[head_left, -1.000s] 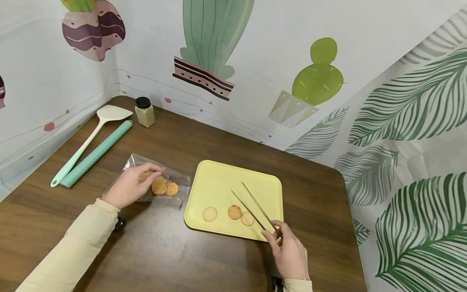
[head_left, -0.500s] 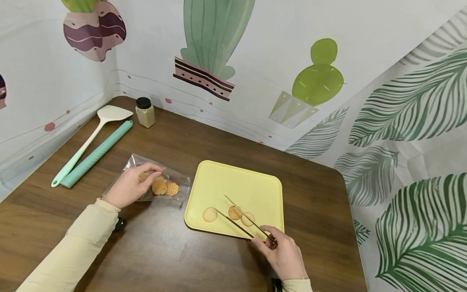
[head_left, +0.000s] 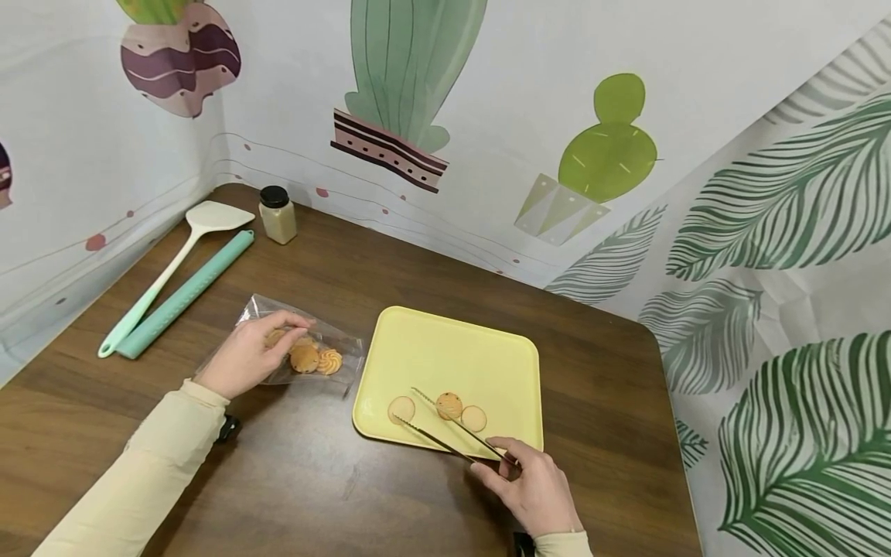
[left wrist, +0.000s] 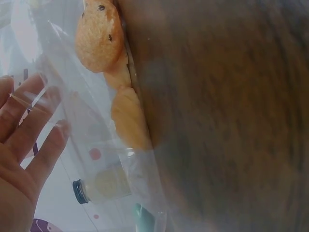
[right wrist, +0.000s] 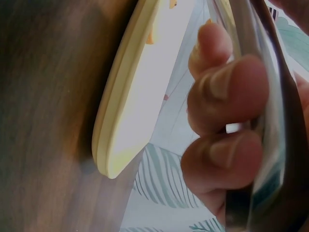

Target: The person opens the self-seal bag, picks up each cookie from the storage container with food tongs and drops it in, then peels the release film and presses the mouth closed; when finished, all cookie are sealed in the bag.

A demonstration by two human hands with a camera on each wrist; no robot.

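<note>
My right hand (head_left: 534, 489) grips a pair of metal tongs (head_left: 462, 427) near the front edge of the yellow tray (head_left: 445, 340). Parted tong tips hang over the left round cookie (head_left: 401, 410); whether they touch it I cannot tell. Two more cookies (head_left: 474, 418) lie side by side to the right, one partly behind a tong arm. The right wrist view shows curled fingers (right wrist: 227, 154) round the metal. My left hand (head_left: 254, 352) pinches the clear plastic bag (head_left: 351, 352), with several cookies (left wrist: 99, 36) inside. Some cookies are hidden by the hand.
A white-headed spatula (head_left: 167, 271) and a teal rod (head_left: 186, 294) lie at the table's left. Behind them stands a black-lidded jar (head_left: 278, 216) of pale contents. A patterned cloth wall (head_left: 473, 224) borders the wooden table (head_left: 390, 503).
My right hand has moved left and slightly toward me, swinging the tongs from the tray's middle to its left cookie. The left hand and bag have stayed put.
</note>
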